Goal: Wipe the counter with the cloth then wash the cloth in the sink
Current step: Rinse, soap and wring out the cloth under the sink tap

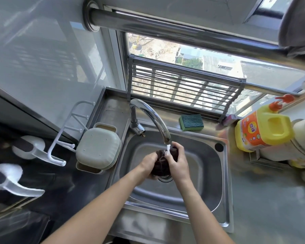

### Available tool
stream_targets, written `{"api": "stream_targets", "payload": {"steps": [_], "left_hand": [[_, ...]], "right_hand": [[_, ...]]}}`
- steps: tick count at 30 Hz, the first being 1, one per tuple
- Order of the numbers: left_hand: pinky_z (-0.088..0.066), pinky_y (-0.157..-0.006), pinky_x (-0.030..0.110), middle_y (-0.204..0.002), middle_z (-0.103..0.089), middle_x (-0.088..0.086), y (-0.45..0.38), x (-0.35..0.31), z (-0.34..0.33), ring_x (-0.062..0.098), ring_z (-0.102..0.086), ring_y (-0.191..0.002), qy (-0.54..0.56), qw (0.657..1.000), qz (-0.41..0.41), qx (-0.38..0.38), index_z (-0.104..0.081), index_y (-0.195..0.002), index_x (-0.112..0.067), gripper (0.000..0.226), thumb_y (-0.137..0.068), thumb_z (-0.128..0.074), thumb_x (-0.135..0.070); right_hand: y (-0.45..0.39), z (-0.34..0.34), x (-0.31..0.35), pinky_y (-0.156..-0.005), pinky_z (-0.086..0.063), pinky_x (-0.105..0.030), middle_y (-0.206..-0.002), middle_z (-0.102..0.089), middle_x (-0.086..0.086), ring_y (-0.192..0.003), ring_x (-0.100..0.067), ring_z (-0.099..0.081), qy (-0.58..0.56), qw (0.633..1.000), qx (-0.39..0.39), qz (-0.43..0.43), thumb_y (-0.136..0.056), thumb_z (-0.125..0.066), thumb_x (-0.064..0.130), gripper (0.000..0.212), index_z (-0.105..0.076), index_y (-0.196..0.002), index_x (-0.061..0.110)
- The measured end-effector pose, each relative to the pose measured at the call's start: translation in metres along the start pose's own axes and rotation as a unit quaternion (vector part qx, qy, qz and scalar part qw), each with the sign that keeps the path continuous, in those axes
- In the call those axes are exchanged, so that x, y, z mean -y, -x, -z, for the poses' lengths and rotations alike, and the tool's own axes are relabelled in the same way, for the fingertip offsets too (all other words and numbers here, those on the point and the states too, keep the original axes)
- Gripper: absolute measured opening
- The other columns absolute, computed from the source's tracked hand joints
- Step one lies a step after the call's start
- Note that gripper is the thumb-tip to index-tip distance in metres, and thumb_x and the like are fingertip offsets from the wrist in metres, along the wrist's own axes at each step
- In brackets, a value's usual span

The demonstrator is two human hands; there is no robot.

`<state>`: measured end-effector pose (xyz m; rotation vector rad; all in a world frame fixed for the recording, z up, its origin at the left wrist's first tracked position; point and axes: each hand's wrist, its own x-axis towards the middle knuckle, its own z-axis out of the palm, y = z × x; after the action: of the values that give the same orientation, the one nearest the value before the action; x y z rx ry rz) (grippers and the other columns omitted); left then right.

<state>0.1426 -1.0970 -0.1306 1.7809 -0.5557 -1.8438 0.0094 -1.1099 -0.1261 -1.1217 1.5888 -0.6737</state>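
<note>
Both left hand [147, 164] and right hand [179, 161] grip, largely hiding, dark cloth [161, 164] over sink [209, 173].

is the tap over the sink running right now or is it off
Running. A thin white stream of water falls from the curved chrome tap's spout onto the bunched dark cloth, held by both hands over the steel sink.

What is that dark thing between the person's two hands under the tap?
A dark, bunched cloth, gripped by the left hand and right hand over the sink, with water from the tap running onto it. The head view shows it.
</note>
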Motion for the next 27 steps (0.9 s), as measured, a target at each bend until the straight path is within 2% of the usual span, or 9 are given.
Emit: {"api": "stream_targets", "payload": {"steps": [2,4,7,9,15,20,22,25,27], "left_hand": [[-0.045,-0.046,0.022,-0.072,-0.059,-0.002,-0.002,-0.002,-0.005,0.011,-0.055,-0.060,0.002,0.999,-0.038,-0.033,-0.063,-0.109,-0.020,0.028,-0.100,-0.037,-0.023],[-0.046,-0.048,0.021,-0.074,-0.061,-0.002,-0.006,-0.005,-0.013,0.011,-0.056,-0.058,0.026,0.998,-0.047,-0.040,-0.062,-0.105,-0.017,0.032,-0.100,-0.038,-0.036],[-0.059,-0.082,0.040,-0.089,-0.074,-0.003,-0.021,0.000,-0.024,0.024,-0.071,-0.089,0.041,0.993,-0.072,-0.079,-0.073,-0.090,-0.030,0.051,-0.083,-0.045,-0.071],[-0.057,-0.090,0.045,-0.085,-0.077,-0.003,-0.029,0.005,-0.026,0.028,-0.071,-0.094,0.047,0.986,-0.110,-0.113,-0.077,-0.079,-0.037,0.039,-0.082,-0.051,-0.065],[-0.058,-0.087,0.048,-0.085,-0.078,0.000,-0.021,-0.001,-0.028,0.024,-0.074,-0.089,0.040,0.980,-0.135,-0.141,-0.079,-0.082,-0.031,0.047,-0.074,-0.048,-0.066],[-0.058,-0.077,0.046,-0.075,-0.076,0.000,-0.009,0.000,-0.027,0.023,-0.072,-0.078,-0.021,0.969,-0.185,-0.162,-0.071,-0.074,-0.020,0.048,-0.086,-0.043,-0.057],[-0.056,-0.075,0.043,-0.070,-0.072,-0.001,-0.002,0.000,-0.025,0.020,-0.067,-0.072,-0.059,0.962,-0.222,-0.145,-0.064,-0.068,-0.018,0.047,-0.091,-0.041,-0.051],[-0.050,-0.073,0.035,-0.083,-0.068,0.001,0.003,0.005,-0.015,0.019,-0.064,-0.078,-0.143,0.937,-0.301,-0.107,-0.058,-0.093,-0.014,0.035,-0.095,-0.040,-0.045],[-0.048,-0.078,0.027,-0.099,-0.064,0.004,-0.001,0.012,0.001,0.016,-0.062,-0.088,-0.172,0.920,-0.339,-0.092,-0.049,-0.113,-0.018,0.026,-0.098,-0.047,-0.039]], "right_hand": [[0.004,-0.006,0.001,-0.092,-0.040,-0.023,-0.116,-0.056,0.000,-0.103,-0.013,-0.056,0.069,0.995,-0.074,0.024,-0.093,-0.068,0.029,0.044,-0.054,-0.134,0.032],[0.008,-0.015,0.003,-0.090,-0.039,-0.024,-0.114,-0.056,-0.002,-0.103,-0.016,-0.056,0.054,0.996,-0.070,0.020,-0.097,-0.063,0.036,0.035,-0.056,-0.131,0.032],[0.010,-0.029,0.006,-0.083,-0.038,-0.029,-0.106,-0.063,-0.005,-0.103,-0.022,-0.058,0.052,0.997,-0.057,-0.001,-0.101,-0.050,0.045,0.019,-0.059,-0.113,0.032],[0.009,-0.033,0.010,-0.078,-0.039,-0.032,-0.096,-0.067,-0.004,-0.097,-0.026,-0.061,0.032,0.995,-0.096,-0.019,-0.101,-0.049,0.046,0.021,-0.057,-0.101,0.027],[0.010,-0.028,0.020,-0.063,-0.032,-0.030,-0.068,-0.063,0.005,-0.068,-0.022,-0.057,0.032,0.990,-0.135,-0.014,-0.099,-0.055,0.047,0.035,-0.057,-0.083,0.016],[0.009,-0.027,0.020,-0.075,-0.041,-0.029,-0.099,-0.076,-0.010,-0.098,-0.034,-0.066,0.041,0.991,-0.123,-0.013,-0.104,-0.049,0.032,0.028,-0.072,-0.099,0.016],[0.007,-0.026,0.020,-0.082,-0.046,-0.034,-0.102,-0.076,-0.011,-0.102,-0.035,-0.066,0.011,0.993,-0.110,-0.049,-0.105,-0.046,0.034,0.035,-0.073,-0.099,0.015],[0.004,-0.018,0.021,-0.070,-0.054,-0.033,-0.087,-0.073,-0.011,-0.084,-0.030,-0.070,-0.158,0.969,-0.081,-0.173,-0.107,-0.038,0.044,0.050,-0.070,-0.092,0.009],[0.005,-0.012,0.012,-0.084,-0.057,-0.040,-0.104,-0.072,-0.015,-0.095,-0.029,-0.069,-0.200,0.960,-0.073,-0.182,-0.106,-0.039,0.046,0.044,-0.065,-0.109,0.012]]}}
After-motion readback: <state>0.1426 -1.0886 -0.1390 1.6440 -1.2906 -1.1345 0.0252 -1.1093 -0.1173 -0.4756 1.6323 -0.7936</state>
